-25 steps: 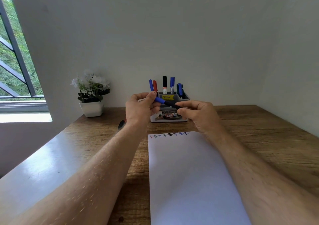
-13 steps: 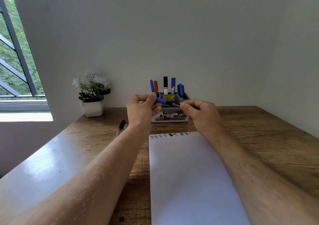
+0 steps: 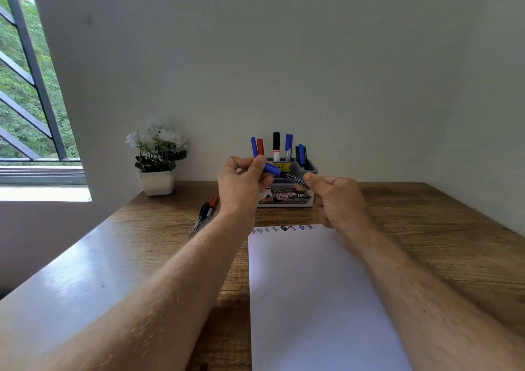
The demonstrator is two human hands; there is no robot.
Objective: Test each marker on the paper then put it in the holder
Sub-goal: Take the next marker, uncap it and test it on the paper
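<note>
Both hands hold one marker [image 3: 284, 174] level in front of the holder. My left hand [image 3: 243, 183] pinches its blue cap; my right hand [image 3: 335, 197] grips the black barrel. The cap sits on the marker. The grey holder [image 3: 308, 166] stands at the back of the desk with several blue, red and black markers upright in it. White paper [image 3: 312, 285] lies below my hands, with a row of small scribbles [image 3: 284, 228] along its top edge. Two more markers [image 3: 206, 213], one black and one red-capped, lie on the desk to the left.
A white pot with white flowers [image 3: 157, 160] stands at the back left by the wall. The wooden desk [image 3: 440, 242] reaches the wall at the back and right. A barred window [image 3: 28, 86] is at the far left.
My hands stay on the marker. The left arm has shifted a little, so the two markers lying on the desk show more.
</note>
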